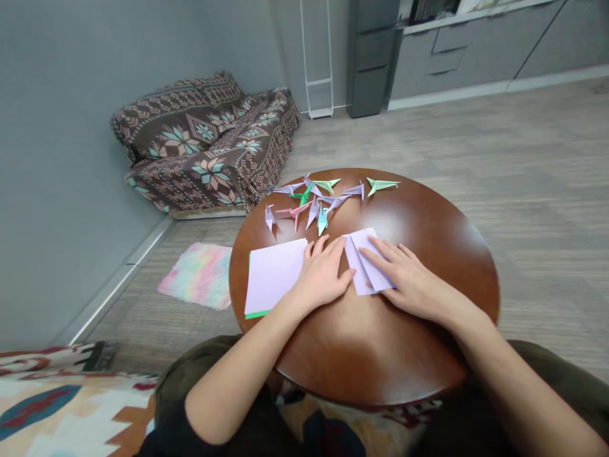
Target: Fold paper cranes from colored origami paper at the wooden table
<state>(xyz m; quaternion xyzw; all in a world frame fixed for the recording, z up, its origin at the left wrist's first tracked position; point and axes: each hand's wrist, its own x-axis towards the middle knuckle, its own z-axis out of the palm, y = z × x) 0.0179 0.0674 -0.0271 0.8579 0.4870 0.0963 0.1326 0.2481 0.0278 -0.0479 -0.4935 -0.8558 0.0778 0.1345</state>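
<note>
Head view showed the lilac paper (pixel 356 263), folded into layers, on the round tabletop (pixel 442 235) between the two hands. Its left edge met the left hand (pixel 322 276), whose fingers were spread and loose, the index tip by the far left corner and the thumb tip over the edge. The right hand (pixel 404 276) covered the paper's right side, two fingers stretched across the upper layer; whether its partly hidden thumb pinched a layer, I could not tell.

Toward the person, a broad stretch of wood ran from the paper's near edge to the rim, and another opened to the right, past the right hand. Leftward was tighter: a stack (pixel 273 270) of sheets sat there, its near left corner close to the rim, its near right corner behind the left forearm. Small folded figures (pixel 322 219) crowded the far left.
</note>
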